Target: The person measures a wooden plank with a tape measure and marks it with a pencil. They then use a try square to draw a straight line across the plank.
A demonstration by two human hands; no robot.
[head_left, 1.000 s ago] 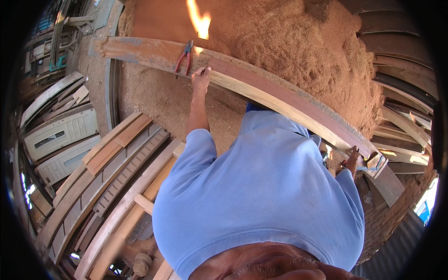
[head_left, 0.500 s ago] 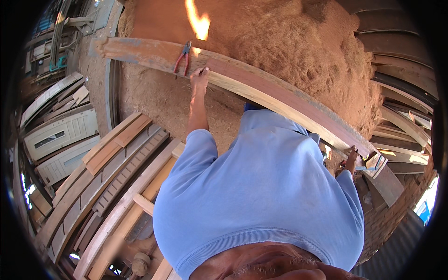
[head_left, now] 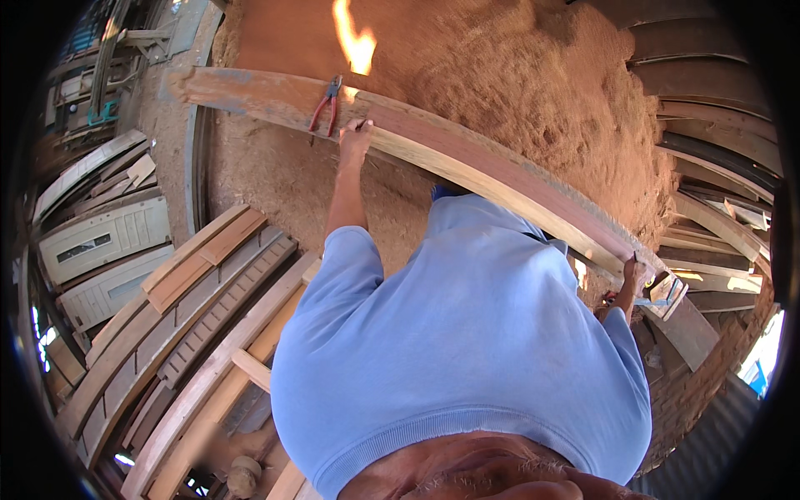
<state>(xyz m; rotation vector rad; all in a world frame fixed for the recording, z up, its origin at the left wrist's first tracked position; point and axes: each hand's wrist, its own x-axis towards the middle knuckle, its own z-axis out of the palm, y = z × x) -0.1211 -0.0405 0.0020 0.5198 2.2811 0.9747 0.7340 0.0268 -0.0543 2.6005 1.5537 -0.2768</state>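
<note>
A long reddish wooden plank (head_left: 500,179) with a pale near edge lies on a long weathered bench beam (head_left: 242,87). My left hand (head_left: 356,137) is at the plank's left end, its fingers closed on that end; a small dark spot shows at the fingertips. Near the plank's right end, my right hand (head_left: 635,275) rests against the near edge with curled fingers. A small dark tip shows above it, too small to name. Pliers (head_left: 327,107) with red handles lie on the beam, left of my left hand.
Brown sawdust (head_left: 533,75) covers the ground beyond the beam. Stacked boards (head_left: 717,158) stand at the right. Wooden frames and slats (head_left: 200,317) lie at the left, beside pale panelled boards (head_left: 108,237). A block and a blue-edged piece (head_left: 664,290) sit at the beam's right end.
My right hand has moved slightly up onto the plank's edge. My left hand keeps its place at the left end, and the plank and pliers have not visibly moved.
</note>
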